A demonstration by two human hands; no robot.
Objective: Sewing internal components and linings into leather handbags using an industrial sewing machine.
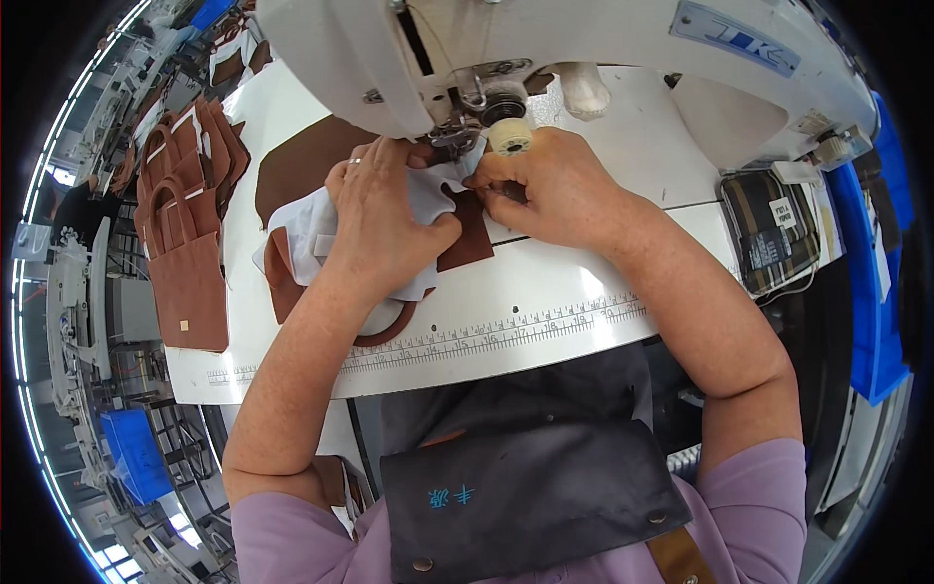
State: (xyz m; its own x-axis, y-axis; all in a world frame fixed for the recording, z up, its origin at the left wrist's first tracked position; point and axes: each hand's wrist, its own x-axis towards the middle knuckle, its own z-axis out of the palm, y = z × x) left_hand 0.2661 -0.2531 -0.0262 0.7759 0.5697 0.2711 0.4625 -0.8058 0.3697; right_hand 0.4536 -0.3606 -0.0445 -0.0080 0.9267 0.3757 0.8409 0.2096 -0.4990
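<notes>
White lining fabric (pixel 309 222) lies bunched together with brown leather parts under the head of a white sewing machine (pixel 341 54). My left hand (pixel 394 219) grips the bunched lining, its fingers bent over it near the needle area and its thumb at the side. Just right of the needle, my right hand (pixel 559 190) pinches the lining's edge between thumb and fingers. A flat brown panel (pixel 311 161) spreads behind the left hand. Below that hand, a curved brown handle (pixel 387 334) pokes out. The machine's foot and my fingers hide the stitching spot.
Brown handbags (pixel 185 277) are stacked on the table's left side. A printed ruler strip (pixel 506 331) follows the front edge. At the right lie a plaid pouch (pixel 769 243) and, beyond the table, a blue bin (pixel 876 331). The machine's arm spans the far side.
</notes>
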